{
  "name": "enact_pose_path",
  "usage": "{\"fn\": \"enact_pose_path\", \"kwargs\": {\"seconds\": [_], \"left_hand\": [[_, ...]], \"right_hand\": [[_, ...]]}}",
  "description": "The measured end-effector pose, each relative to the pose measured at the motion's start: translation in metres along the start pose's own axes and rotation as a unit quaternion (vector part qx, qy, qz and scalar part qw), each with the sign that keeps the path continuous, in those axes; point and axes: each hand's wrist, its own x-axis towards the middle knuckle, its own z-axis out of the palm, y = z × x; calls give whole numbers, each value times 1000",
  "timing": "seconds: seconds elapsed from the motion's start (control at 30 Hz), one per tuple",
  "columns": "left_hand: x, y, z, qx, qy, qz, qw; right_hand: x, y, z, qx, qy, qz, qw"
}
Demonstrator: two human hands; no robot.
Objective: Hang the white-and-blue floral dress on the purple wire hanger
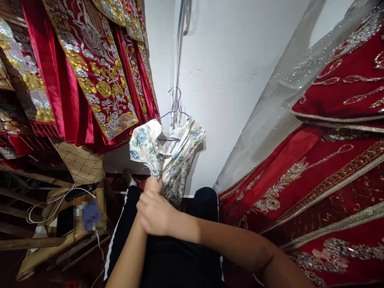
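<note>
A short-sleeved white garment with blue flowers (183, 156) hangs on a thin purple hanger (179, 108) in front of the wall. My left hand (153, 185) is closed on the garment's front, with a bunch of cloth gathered in the fingers. Across my left wrist lies my right hand (157, 214), its fingers curled round the wrist. The right palm is hidden, so I cannot tell whether anything else is in it. Below the hands, the garment's lower part falls between my knees and is partly covered.
Red gowns with gold and silver embroidery (102, 76) hang at left. More beaded red garments (288, 192) and a sheer white one (255, 140) fill the right. A white vertical pole (178, 48) runs up the wall. A wooden chair (45, 244) holds a white cable (64, 195).
</note>
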Motion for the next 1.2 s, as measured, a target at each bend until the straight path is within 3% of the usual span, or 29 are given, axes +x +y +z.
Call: {"fn": "enact_pose_path", "kwargs": {"seconds": [0.07, 0.1, 0.2, 0.27, 0.4, 0.43, 0.5, 0.6, 0.67, 0.77, 0.9, 0.97, 1.07, 1.13, 1.17, 1.2], "left_hand": [[3, 5, -4, 31, -45, -37, 998], [4, 7, -6, 38, -49, -47, 997], [5, 12, -11, 53, -51, -65, 995], [4, 14, -14, 60, -56, -68, 994], [5, 14, -19, 73, -79, -67, 992], [5, 14, -21, 70, -86, -64, 992], [6, 13, -25, 59, -100, -50, 992], [2, 13, -31, 17, -107, -1, 994], [-3, 14, -34, -51, -117, 42, 991], [-10, 12, -40, -153, -157, 52, 974], [-8, 4, -50, -220, -185, 10, 958], [-6, 0, -53, -223, -131, -10, 966], [-11, -1, -52, -128, 102, -24, 986], [-18, 4, -46, -64, 254, 27, 965], [-21, 8, -41, -53, 286, 70, 954], [-23, 12, -35, -55, 282, 115, 951]], "right_hand": [[-1, -6, 1, 16, -20, -51, 998], [0, -6, 0, 27, -21, -47, 998], [4, -2, -4, 23, 11, 48, 999], [3, -6, -3, 5, 27, 66, 997], [-6, -15, 1, 100, -14, -56, 993], [-8, -9, -1, 138, -2, -47, 989], [-9, 20, -10, 185, 72, 61, 978], [-8, 89, -22, 186, 189, 318, 910], [-8, 129, -23, 203, 177, 416, 869], [-6, 158, -13, 338, 160, 408, 833], [-2, 155, 0, 499, 180, 353, 771], [-3, 150, 3, 515, 181, 356, 758], [-10, 140, 5, 519, 188, 368, 748], [-14, 132, 6, 520, 188, 367, 748], [-15, 127, 6, 515, 188, 365, 753], [-16, 123, 6, 507, 188, 361, 760]]}}
